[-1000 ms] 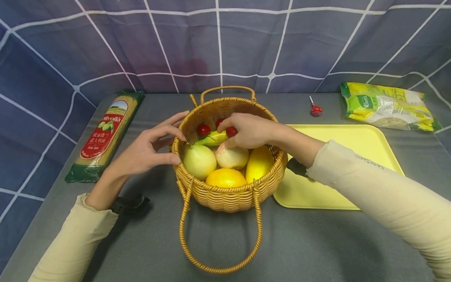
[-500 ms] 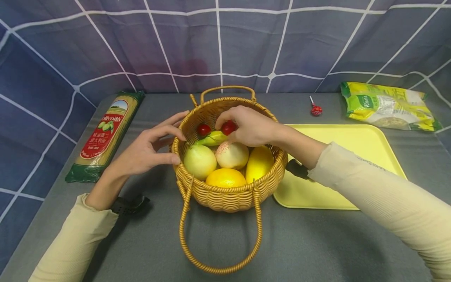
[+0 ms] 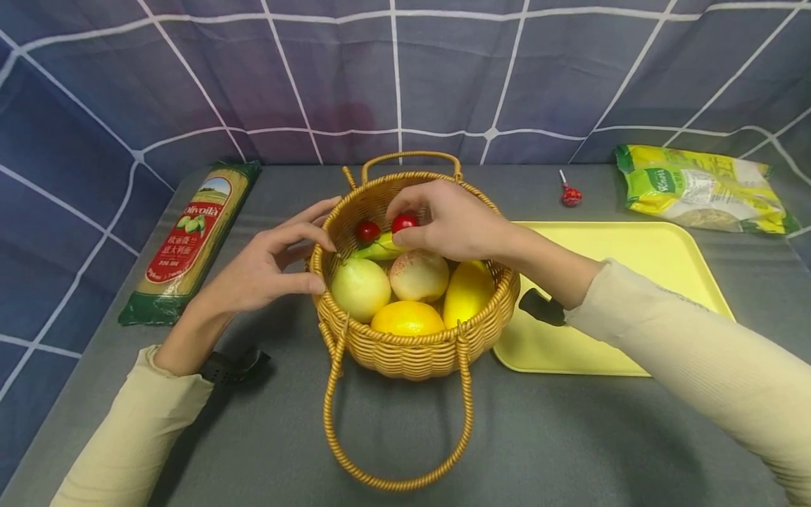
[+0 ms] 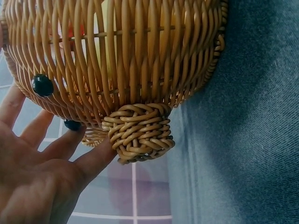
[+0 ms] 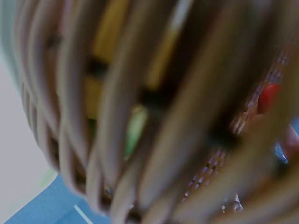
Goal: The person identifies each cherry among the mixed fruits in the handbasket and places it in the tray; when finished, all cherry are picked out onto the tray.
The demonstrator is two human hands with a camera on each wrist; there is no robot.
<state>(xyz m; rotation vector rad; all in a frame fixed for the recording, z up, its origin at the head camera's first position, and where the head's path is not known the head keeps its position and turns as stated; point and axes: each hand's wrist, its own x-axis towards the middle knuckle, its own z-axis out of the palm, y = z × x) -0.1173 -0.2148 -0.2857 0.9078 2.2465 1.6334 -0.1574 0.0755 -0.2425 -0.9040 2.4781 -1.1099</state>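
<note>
We read "olivoilà" in white on the red label of a long pasta packet [image 3: 190,243] at the left, with Chinese characters below, among them 意大利面; the packet slanted from near left to far right. At the far right we made out "Knorr" on the green patch of a yellow packet [image 3: 706,190], which lay lengthwise from left to right. Along the right sleeve [image 3: 678,317] ran faint lettering too small for us to read.

The red cherry [image 3: 404,222] was inside the wicker basket [image 3: 412,352], toward its far side. The right hand [image 3: 459,222] had its thumb and forefinger curved round the cherry in a narrow pinch. We saw the cherry as nearly round, without a clear long axis, and could not tell where its stem pointed. The left hand [image 3: 260,271] was spread, its fingers loosely bent, thumb and forefinger touching the basket's left rim without clasping it.

The basket sat upright, its near handle [image 3: 398,486] looping toward us and its far handle [image 3: 412,154] standing at the back. Just below the cherry, a yellow-green fruit [image 3: 374,251] stretched left to right, rising slightly rightward. To the right, a lollipop [image 3: 571,197] pointed its stick at the wall, beyond a yellow tray [image 3: 633,246].
</note>
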